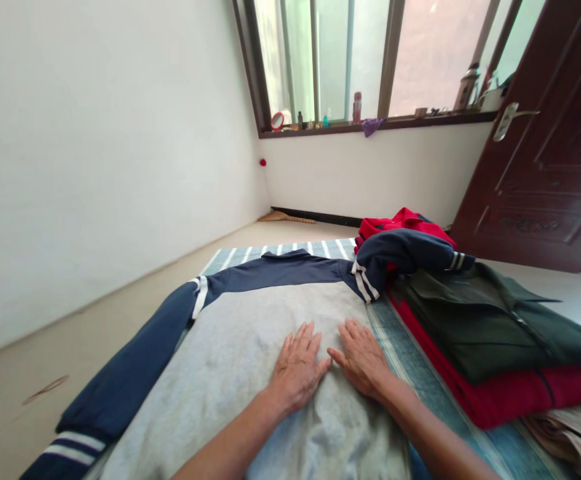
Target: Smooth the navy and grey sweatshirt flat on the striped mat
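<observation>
A jacket (pixel 240 333) with a pale grey body, navy shoulders and navy sleeves lies spread out in front of me, its collar (pixel 287 256) at the far end. My left hand (pixel 297 367) rests flat on the grey cloth, fingers stretched out. Just right of it, my right hand (pixel 359 357) also lies flat on the jacket, thumb pointing toward the left hand. One sleeve (pixel 135 363) with white stripes reaches down to the left. The other sleeve (pixel 405 250) bends right, over a pile of clothes. Wrinkles show in the grey fabric below my hands.
A blue striped mat (pixel 410 353) lies under the jacket. On the right are a folded dark green jacket (pixel 490 327), a dark red garment (pixel 500 397) and a bright red one (pixel 405 221). Beyond stand a wooden door (pixel 535 180) and a window sill (pixel 330 127) with bottles.
</observation>
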Motion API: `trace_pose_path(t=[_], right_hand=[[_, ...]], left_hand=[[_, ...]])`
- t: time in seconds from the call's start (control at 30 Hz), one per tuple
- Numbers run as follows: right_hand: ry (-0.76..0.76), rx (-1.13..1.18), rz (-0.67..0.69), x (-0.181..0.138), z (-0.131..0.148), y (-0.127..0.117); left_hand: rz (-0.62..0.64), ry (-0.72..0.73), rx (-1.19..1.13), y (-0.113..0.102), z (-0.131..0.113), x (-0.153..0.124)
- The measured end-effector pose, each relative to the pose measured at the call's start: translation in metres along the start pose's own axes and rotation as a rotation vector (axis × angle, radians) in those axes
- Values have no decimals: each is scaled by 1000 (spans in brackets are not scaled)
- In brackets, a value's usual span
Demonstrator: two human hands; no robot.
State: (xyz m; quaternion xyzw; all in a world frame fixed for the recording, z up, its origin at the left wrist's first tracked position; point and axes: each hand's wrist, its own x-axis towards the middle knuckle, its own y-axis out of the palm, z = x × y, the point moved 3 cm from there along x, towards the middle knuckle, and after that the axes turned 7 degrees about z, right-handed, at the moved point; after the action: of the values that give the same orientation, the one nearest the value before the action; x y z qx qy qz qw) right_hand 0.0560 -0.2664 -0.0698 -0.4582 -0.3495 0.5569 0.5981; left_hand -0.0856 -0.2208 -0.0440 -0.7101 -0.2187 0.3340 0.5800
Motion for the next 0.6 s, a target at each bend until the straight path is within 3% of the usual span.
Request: trace_pose_path(t=[0.23, 0.5, 0.6], right_hand=[[12, 4, -15, -12, -8, 19], [30, 55, -137, -14, -11, 16], [142, 98, -210, -17, -20, 14]], left_hand=[[101, -20, -7, 16, -3, -8], [8, 5, -14, 19, -1, -10], [-6, 5, -29, 20, -1, -10]])
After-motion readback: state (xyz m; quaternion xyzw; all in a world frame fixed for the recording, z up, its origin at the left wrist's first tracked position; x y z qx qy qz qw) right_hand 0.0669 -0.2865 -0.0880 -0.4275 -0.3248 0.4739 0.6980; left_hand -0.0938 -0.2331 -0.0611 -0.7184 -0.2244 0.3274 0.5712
